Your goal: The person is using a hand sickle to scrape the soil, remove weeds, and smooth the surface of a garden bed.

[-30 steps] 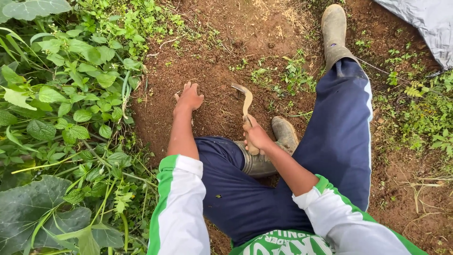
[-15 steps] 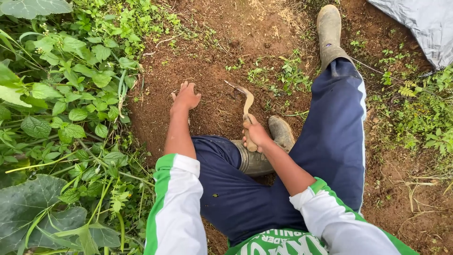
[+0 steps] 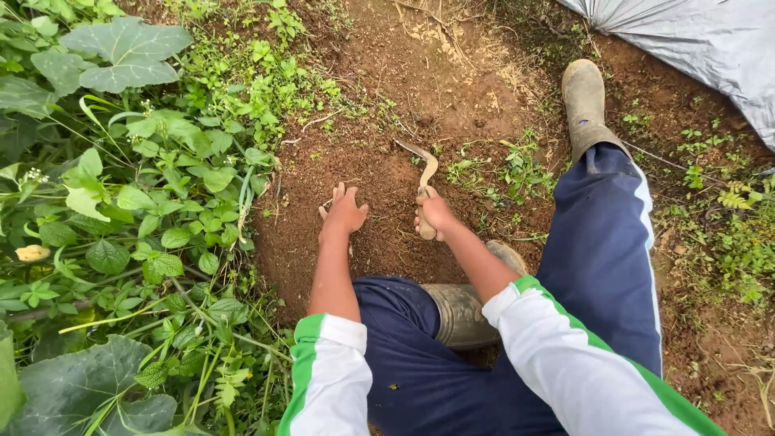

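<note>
Over the bare soil [image 3: 379, 169], my right hand [image 3: 436, 213] has its grip closed round the light, stiff sickle [image 3: 425, 182] at its wooden handle, my left hand [image 3: 345, 211] spread empty on the dirt.

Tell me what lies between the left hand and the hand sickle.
In the head view, only bare brown soil separates the left hand from the sickle, gripped by the right hand.

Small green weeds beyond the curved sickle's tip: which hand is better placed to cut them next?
Probably the right hand: it grips the wooden-handled curved sickle, blade pointing toward the small green weeds. The left hand lies empty on bare brown soil, farther off.
</note>
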